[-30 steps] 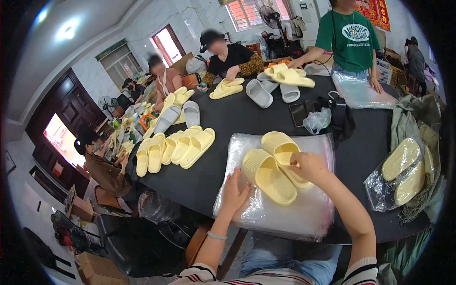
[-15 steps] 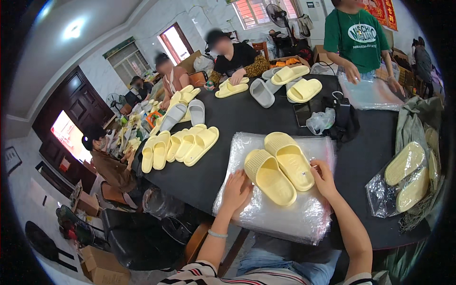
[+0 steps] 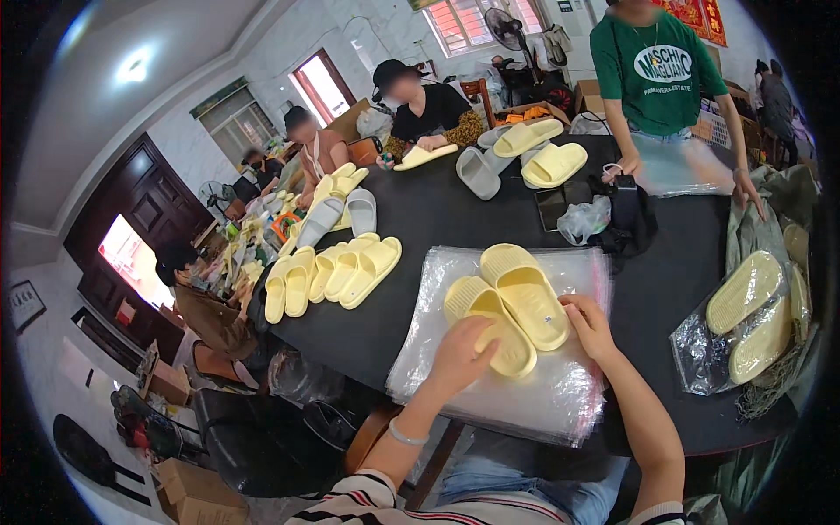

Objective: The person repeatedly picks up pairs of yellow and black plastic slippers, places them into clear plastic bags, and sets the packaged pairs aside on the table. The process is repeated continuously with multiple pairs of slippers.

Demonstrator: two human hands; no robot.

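Note:
A pair of pale yellow slippers lies side by side, toes away from me, on a stack of clear plastic bags (image 3: pixel 420 359). My left hand (image 3: pixel 464 354) reaches over the left slipper (image 3: pixel 510 352), its fingers stretched across the near part and thumb apart. Whether it presses on the slipper is hard to see. Beside the heel of the right slipper (image 3: pixel 529 293), my right hand (image 3: pixel 590 327) rests with loosely bent fingers apart, the fingertips at the slipper's edge. Neither hand visibly lifts anything.
More yellow slippers (image 3: pixel 367 271) stand left on the black table (image 3: pixel 437 210); grey and yellow ones lie farther back. Bagged slippers (image 3: pixel 744 293) are at the right. A crumpled clear bag (image 3: pixel 586 223) lies beyond the stack. Several people work around the table.
My left hand has moved from the stack's left side onto the left slipper. My right hand stays by the right slipper. The person in green has moved a hand toward the black item.

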